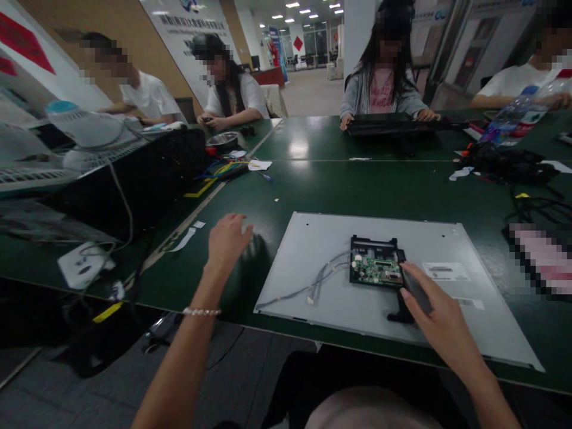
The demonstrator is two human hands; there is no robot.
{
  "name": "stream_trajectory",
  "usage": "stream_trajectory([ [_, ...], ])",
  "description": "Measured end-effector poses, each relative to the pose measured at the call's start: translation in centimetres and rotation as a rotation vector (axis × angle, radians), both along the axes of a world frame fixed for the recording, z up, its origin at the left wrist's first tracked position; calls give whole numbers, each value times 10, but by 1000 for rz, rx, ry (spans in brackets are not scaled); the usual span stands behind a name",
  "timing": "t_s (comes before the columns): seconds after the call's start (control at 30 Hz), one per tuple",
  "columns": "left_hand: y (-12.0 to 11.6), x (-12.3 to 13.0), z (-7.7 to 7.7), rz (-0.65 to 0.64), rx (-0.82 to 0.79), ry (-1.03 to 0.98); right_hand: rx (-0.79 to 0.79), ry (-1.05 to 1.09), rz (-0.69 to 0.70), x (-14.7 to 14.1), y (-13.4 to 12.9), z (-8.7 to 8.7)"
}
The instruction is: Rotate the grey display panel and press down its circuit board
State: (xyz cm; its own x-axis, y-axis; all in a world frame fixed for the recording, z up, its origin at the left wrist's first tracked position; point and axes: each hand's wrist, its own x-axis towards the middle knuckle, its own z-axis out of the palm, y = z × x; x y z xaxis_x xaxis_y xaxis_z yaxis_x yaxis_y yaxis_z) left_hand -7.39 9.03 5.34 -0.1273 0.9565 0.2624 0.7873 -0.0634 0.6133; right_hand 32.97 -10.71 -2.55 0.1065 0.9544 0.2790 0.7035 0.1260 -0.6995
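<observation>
A flat grey metal display panel (308, 250) lies on the green table in front of me. On it sits a black plastic bracket (373, 241) carrying a green circuit board (378, 271). Grey cables (319, 280) run left from the board across the panel. My right hand (440, 319) is at the bracket's right edge, index finger and thumb stretched apart, their tips at or very near the plastic. Left of the panel, my left hand (229, 241) hovers over the table, fingers loosely spread and holding nothing. A beaded bracelet (202, 311) circles that wrist.
A black casing (129, 179) and a white fan (89, 134) stand at left, near coloured wires (223, 170). At right are a pink item (543, 256), black cables (536, 205) and plastic bottles (509, 122). Several people sit across the table, one holding a dark panel (397, 126).
</observation>
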Motion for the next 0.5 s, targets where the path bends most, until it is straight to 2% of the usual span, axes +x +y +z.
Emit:
stream_trajectory([
  [0.03,8,-19,1,71,-13,70,-3,-2,-3,-1,0,0],
  [0.1,19,-51,3,125,-30,99,-5,-4,-5,-2,-1,1],
  [0.2,27,-81,6,169,-70,105,-8,-5,-10,-3,-1,3],
  [0.37,37,-106,5,244,-140,117,1,0,-14,-5,1,4],
  [0.5,41,-107,9,234,-178,92,2,-8,4,-3,2,3],
])
